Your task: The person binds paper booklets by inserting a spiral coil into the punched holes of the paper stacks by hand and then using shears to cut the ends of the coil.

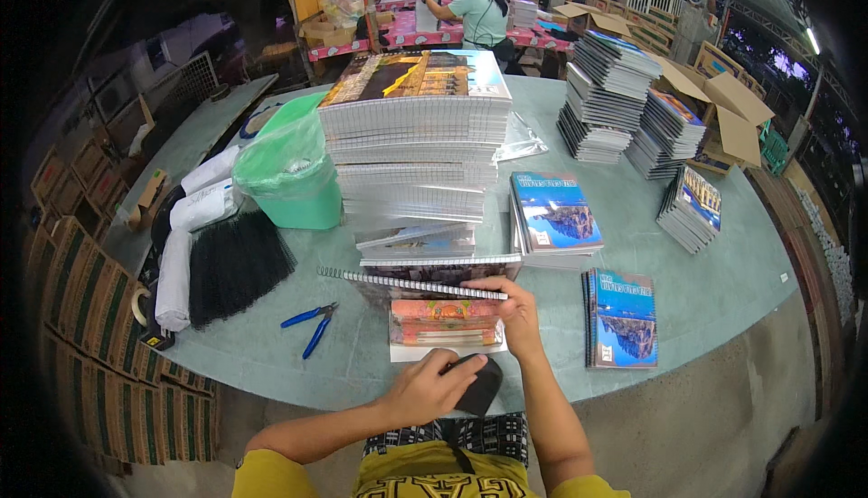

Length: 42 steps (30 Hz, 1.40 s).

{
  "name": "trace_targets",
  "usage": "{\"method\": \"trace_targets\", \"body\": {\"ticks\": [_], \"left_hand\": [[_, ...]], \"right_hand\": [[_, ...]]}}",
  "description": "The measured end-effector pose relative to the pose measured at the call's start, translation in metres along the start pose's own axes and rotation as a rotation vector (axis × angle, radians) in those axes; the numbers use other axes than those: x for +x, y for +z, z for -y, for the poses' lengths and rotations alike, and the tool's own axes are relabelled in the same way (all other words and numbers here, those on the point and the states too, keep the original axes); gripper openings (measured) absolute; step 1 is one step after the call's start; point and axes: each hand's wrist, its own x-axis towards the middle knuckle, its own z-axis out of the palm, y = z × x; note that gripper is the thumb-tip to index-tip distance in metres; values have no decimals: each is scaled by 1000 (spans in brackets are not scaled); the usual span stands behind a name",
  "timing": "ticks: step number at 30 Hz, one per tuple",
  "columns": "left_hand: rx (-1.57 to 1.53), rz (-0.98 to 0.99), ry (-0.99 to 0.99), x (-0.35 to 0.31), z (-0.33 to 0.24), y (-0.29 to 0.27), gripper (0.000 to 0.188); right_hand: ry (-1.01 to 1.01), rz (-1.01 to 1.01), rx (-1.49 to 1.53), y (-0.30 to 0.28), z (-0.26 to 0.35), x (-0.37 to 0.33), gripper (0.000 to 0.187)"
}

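Observation:
A spiral notebook [425, 284] stands tilted on edge at the near middle of the table, its loose wire coil sticking out at the left. My right hand [518, 317] is closed on the notebook's right end. Below it lies a red patterned packet [443, 321] on a white sheet or pad. My left hand [432, 388] is closed at the upper left edge of a black rounded object [481, 388] near the table edge; whether it grips that object or something small is hidden. Behind the notebook rises a tall stack of notebooks [416, 127].
Blue-covered notebooks [624, 317] lie at the right, with more stacks [601, 100] beyond. Blue cutters [312, 324], a green lined bin [294, 199], black bristles [237, 267] and white rolls [174, 281] are at the left. A person [484, 9] works at a far table.

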Motion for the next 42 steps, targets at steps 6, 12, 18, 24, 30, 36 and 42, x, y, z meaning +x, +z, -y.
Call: {"method": "trace_targets", "body": {"ticks": [6, 12, 18, 24, 30, 36, 42], "left_hand": [[280, -218, 81, 33, 19, -11, 38], [460, -104, 68, 84, 24, -52, 25], [211, -149, 114, 107, 14, -36, 16], [161, -49, 170, 116, 11, -12, 20], [81, -55, 213, 117, 12, -12, 17], [-1, 13, 152, 127, 14, -15, 18], [120, -185, 235, 121, 8, -26, 21]], "right_hand": [[4, -107, -91, -1, 2, 8, 20], [176, -101, 6, -9, 12, 3, 19], [212, -150, -90, -12, -5, -3, 16], [138, -156, -241, -15, -11, -9, 9], [158, -165, -386, -13, -7, -13, 10], [100, -182, -477, -17, -21, -18, 13], [114, -108, -530, -21, -6, -6, 22]]}}
